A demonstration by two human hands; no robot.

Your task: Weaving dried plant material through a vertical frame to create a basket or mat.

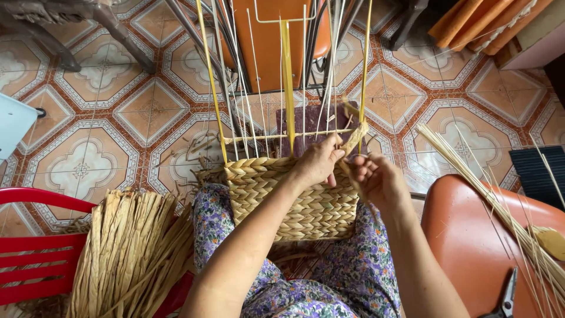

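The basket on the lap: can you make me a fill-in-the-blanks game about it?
1. The woven basket rests on the person's ____.
2. Both hands, left hand and right hand, work at the basket's ____ edge.
3. The bundle of dried straw lies on a ____ chair.
4. The pliers lie on an ____ seat.

Missing words: lap; top; red; orange

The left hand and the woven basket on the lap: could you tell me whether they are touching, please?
Touching. The head view shows the left hand resting its fingers on the top edge of the woven basket, with no gap between them.

Purple floral trousers [359, 277], bare forearms
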